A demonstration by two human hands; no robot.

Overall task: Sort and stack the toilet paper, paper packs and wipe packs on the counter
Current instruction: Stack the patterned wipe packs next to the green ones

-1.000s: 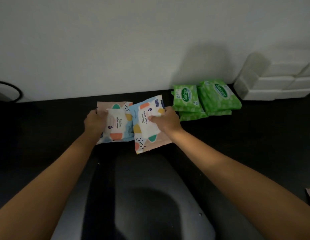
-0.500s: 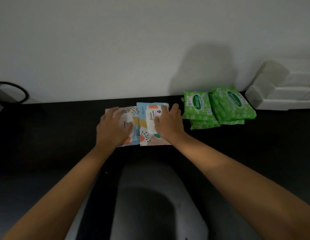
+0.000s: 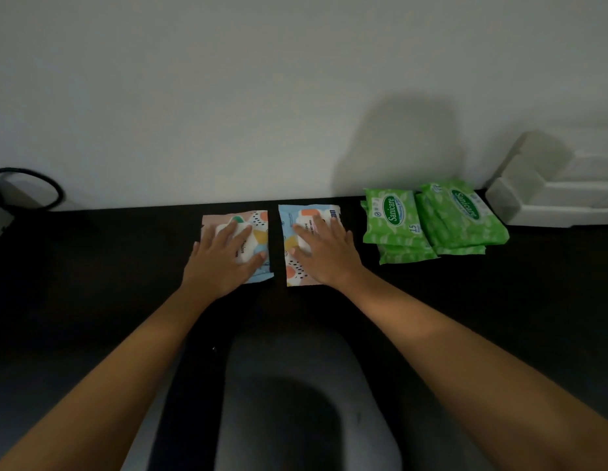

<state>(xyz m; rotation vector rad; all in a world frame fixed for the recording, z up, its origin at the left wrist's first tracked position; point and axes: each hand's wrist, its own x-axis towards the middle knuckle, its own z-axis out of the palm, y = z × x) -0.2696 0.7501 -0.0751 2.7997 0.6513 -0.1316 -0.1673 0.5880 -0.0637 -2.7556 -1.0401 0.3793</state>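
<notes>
Two pastel patterned wipe packs lie flat side by side on the black counter point(image 3: 92, 266), a narrow gap between them. My left hand point(image 3: 221, 263) rests palm down on the left pack point(image 3: 259, 229), fingers spread. My right hand point(image 3: 326, 256) lies flat on the right pack point(image 3: 290, 271) in the same way. Neither hand grips its pack. To the right sit two small stacks of green Sanicare wipe packs point(image 3: 394, 222), point(image 3: 465, 215). White paper packs point(image 3: 550, 202) are stacked against the wall at the far right.
A pale wall runs directly behind the counter. A black cable loop point(image 3: 54, 195) hangs at the far left by the wall. A grey rounded shape point(image 3: 289, 385) lies below the counter's near edge between my forearms.
The right pack was held tilted over the left one; both now lie flat and apart near the wall. Both hands went from gripping to lying flat on top.
</notes>
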